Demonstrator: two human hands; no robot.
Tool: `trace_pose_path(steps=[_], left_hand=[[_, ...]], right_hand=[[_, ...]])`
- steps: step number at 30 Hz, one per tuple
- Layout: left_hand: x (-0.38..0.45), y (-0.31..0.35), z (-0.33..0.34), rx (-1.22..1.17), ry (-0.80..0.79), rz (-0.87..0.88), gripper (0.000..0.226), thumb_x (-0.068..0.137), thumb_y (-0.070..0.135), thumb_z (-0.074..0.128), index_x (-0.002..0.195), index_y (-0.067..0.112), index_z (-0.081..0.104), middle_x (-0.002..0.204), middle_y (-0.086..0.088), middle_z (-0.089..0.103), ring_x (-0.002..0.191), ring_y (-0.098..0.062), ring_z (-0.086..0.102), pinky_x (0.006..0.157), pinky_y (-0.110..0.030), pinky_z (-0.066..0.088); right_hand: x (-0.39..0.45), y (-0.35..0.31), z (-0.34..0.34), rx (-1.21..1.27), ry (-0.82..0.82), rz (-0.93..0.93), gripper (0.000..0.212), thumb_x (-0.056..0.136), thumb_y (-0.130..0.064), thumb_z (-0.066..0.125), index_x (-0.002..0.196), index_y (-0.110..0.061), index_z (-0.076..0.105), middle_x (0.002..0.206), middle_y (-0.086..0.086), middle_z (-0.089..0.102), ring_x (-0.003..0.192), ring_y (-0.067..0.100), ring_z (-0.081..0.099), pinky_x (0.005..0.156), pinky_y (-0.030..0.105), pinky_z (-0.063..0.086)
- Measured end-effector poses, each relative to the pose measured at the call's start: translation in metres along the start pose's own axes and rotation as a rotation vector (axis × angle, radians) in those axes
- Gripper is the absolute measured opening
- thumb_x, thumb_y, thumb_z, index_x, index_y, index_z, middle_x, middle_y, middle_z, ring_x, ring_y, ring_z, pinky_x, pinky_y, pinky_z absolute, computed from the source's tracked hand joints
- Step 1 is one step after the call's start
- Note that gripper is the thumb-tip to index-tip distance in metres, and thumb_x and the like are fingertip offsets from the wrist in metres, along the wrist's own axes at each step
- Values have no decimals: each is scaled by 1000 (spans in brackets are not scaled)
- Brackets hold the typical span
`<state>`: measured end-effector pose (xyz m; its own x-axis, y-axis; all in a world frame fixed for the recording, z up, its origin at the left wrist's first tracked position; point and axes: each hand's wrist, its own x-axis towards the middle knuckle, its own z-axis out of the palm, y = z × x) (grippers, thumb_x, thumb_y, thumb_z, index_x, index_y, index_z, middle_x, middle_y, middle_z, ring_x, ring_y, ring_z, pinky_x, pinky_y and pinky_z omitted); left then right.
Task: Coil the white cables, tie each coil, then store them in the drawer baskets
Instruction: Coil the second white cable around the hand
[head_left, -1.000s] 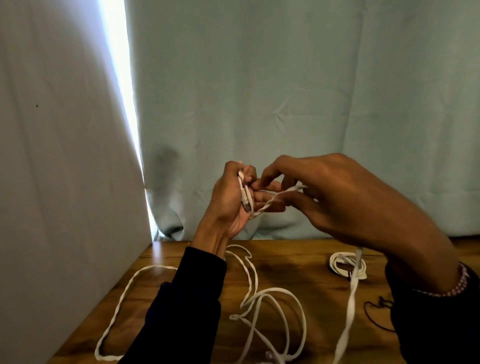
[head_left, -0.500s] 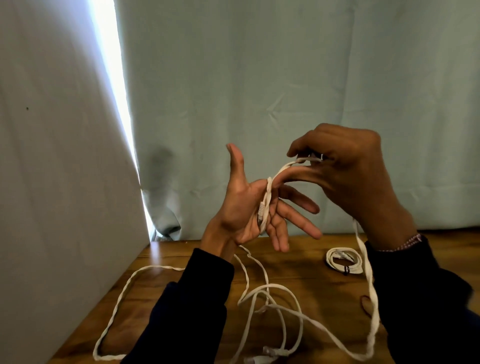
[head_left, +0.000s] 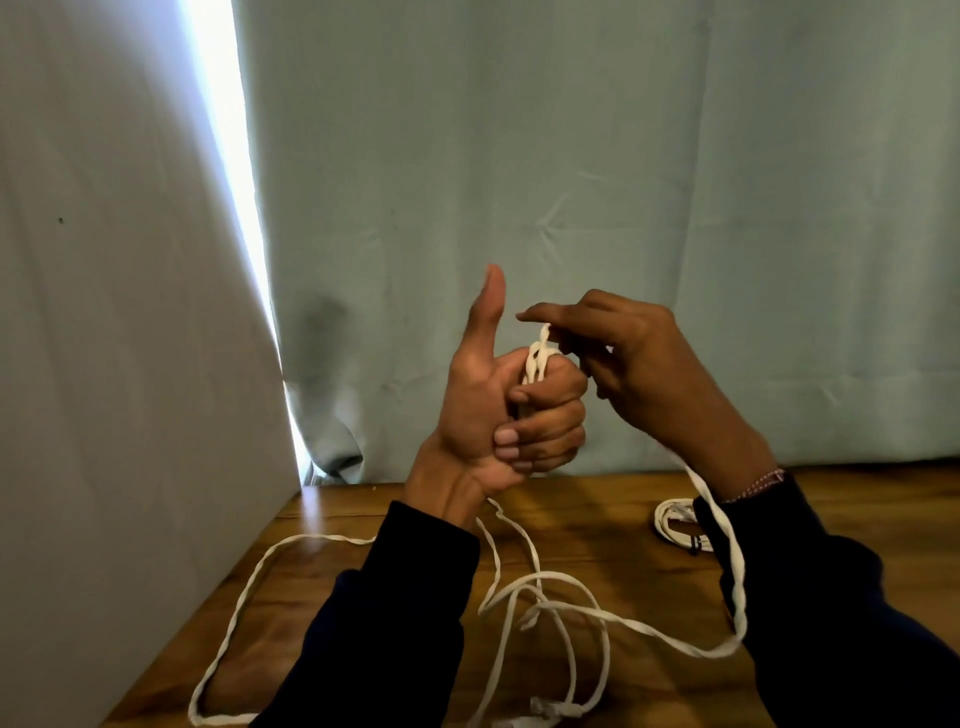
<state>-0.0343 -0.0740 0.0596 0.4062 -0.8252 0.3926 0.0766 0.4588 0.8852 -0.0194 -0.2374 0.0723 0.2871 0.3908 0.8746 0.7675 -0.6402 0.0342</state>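
A long flat white cable (head_left: 550, 613) lies in loose loops on the wooden table (head_left: 613, 525). My left hand (head_left: 509, 410) is raised above the table, fingers curled round a few turns of the cable, thumb pointing up. My right hand (head_left: 628, 364) is close beside it, pinching the cable just above the left fist. From the right hand the cable hangs down past my right sleeve to the table. A second white cable (head_left: 675, 525), coiled and tied, lies at the back right, partly hidden by my right arm.
A pale green curtain (head_left: 623, 208) hangs right behind the table. A grey-white panel (head_left: 130, 364) stands along the table's left edge, with a bright gap of light between it and the curtain. A cable plug (head_left: 550, 707) lies near the front edge.
My left fingers were spread and have now curled round the cable. My right hand has come down and in, laying the cable over the left fist. The hanging loop has shifted right.
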Motion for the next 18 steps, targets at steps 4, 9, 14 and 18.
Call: trace_pose_path(steps=[4, 9, 14, 18], left_hand=[[-4, 7, 3, -1, 0, 59, 72, 69, 85, 45, 57, 19, 18, 46, 3, 8, 37, -13, 5, 41, -29, 3], [-1, 7, -9, -14, 128, 141, 64, 89, 55, 60, 56, 20, 17, 45, 2, 9, 37, -12, 5, 42, -27, 3], [4, 2, -25, -25, 312, 205, 53, 103, 28, 35, 53, 26, 19, 41, 5, 11, 32, -10, 10, 35, -16, 13], [4, 3, -25, -42, 370, 238, 48, 95, 26, 37, 52, 27, 18, 42, 5, 9, 33, -11, 7, 37, -17, 10]], right_hand=[[2, -4, 4, -11, -102, 47, 80, 87, 15, 57, 148, -35, 43, 91, -5, 60, 75, 0, 56, 73, 9, 46], [-1, -20, 18, -27, -492, 231, 61, 95, 2, 53, 144, -33, 41, 98, 10, 67, 83, 26, 65, 75, 34, 52], [-1, -35, 17, -19, -802, 420, 28, 98, -1, 51, 83, -23, 51, 76, -12, 49, 61, 7, 51, 54, 13, 40], [-1, -43, 4, 84, -954, 522, 17, 105, -17, 47, 121, -12, 50, 84, -5, 63, 72, 15, 70, 67, 24, 58]])
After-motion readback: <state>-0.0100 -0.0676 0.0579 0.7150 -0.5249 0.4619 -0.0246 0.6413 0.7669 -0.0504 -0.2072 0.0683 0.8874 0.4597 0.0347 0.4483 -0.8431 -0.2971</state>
